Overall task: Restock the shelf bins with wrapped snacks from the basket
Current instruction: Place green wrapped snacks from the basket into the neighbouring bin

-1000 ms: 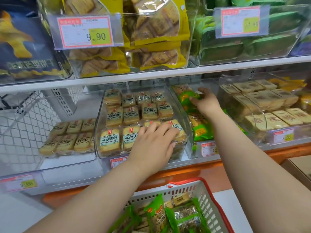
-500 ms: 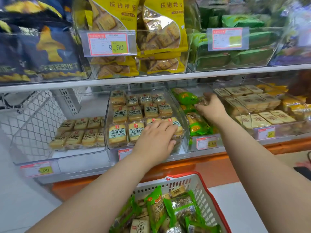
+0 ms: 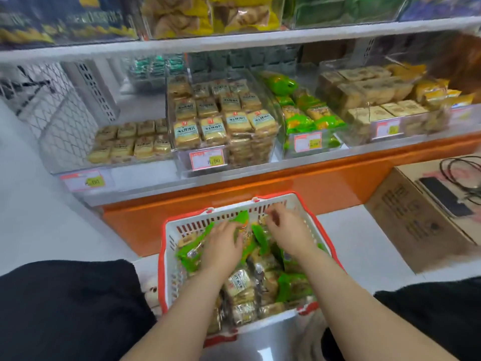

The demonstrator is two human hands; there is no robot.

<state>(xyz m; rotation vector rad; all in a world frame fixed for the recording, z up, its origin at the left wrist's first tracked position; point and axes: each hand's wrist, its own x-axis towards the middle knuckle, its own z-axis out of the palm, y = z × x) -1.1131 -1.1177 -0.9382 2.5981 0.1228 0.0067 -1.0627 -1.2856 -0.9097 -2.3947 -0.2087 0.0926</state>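
Both hands in basket, near centre, among wrapped snacks. Left hand fingers curl on a green pack. Right hand grip: cannot tell, blurred. Far middle bin price tag reads "8.00"; other labels unreadable.

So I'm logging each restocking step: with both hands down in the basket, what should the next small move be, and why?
Probably close the left hand on the green-wrapped snack under its fingers and lift it out. Both hands are in the basket, the right hand beside it among the packs, and neither clearly has a pack in its grip yet. The bin of green packs has matching stock.
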